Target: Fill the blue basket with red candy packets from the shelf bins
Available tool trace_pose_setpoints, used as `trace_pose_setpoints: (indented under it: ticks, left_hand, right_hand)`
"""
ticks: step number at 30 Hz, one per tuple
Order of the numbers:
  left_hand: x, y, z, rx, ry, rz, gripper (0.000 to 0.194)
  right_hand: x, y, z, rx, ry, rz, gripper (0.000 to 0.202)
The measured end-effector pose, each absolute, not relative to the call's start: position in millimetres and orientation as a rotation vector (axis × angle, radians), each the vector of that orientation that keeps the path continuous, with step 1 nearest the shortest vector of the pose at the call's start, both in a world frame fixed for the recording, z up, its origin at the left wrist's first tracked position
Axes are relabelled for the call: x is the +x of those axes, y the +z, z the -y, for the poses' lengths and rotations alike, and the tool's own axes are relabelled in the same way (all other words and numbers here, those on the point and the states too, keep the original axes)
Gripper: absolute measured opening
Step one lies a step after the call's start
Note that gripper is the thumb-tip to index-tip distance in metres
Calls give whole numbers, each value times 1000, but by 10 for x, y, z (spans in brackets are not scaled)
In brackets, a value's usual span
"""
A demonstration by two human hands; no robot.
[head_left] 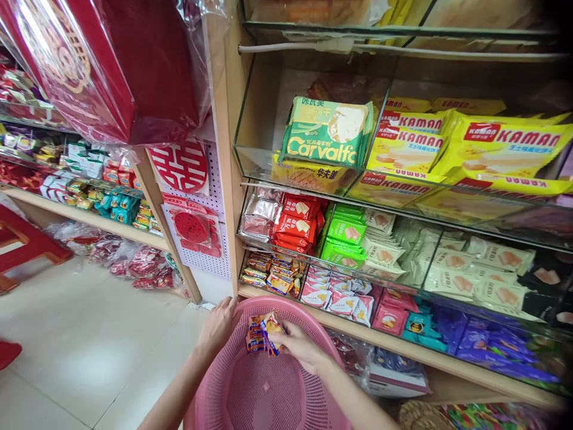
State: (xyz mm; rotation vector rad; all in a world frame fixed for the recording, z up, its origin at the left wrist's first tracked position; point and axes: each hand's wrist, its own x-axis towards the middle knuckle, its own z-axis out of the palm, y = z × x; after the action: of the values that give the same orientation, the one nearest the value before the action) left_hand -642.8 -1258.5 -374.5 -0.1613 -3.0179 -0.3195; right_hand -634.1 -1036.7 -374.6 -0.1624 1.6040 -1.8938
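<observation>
A pink plastic basket (264, 394) with perforated sides is at the bottom centre, below the shelf's lowest edge. My left hand (220, 321) is at the basket's upper left rim, its fingers bent over the edge; whether they pinch the rim cannot be made out. Inside the basket near the far wall, my right hand (293, 344) has its thumb and fingers closed on small orange and blue snack packets (271, 329). More such packets (255, 334) lie just left of those, against the basket wall. Similar orange packets (280, 280) fill the shelf compartment right above the basket.
Glass-fronted shelves hold yellow Kaman packs (505, 143), a green Carvalfo pack (326, 134), and red, green, white and purple snacks. A large red bag (156, 65) hangs upper left. Bagged goods (143, 263) lie on the floor near a red stool (33, 236).
</observation>
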Motion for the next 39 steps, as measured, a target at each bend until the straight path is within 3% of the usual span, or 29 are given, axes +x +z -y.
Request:
trace_pose_setpoints:
  ticks: [4, 11, 14, 18, 24, 39]
  left_hand:
    - [-6340, -3710, 12429, -485, -450, 2844, 36]
    - [-5936, -3529, 12175, -1126, -436, 2939, 81]
    - [-5758, -3482, 12057, -1304, -389, 3034, 89]
    - [-5645, -3458, 11895, -1361, -385, 3108, 81]
    - [-5649, -3502, 11767, -1195, -350, 3200, 30]
    - [-5705, -3737, 11945, -926, -931, 3118, 51]
  right_hand:
    - [-6307, -3963, 10251, -66, -1737, -1424, 46]
    - [-6373, -3985, 10102, -259, -1401, -1463, 47]
    - [-6387, -4023, 10052, -320, -1318, -1483, 42]
    - [-6336, -4150, 10031, -359, -1203, -1403, 35]
    - [-6248, -4132, 10014, -272, -1173, -1238, 48]
    - [-6243, -4142, 9956, -287, -1438, -1086, 70]
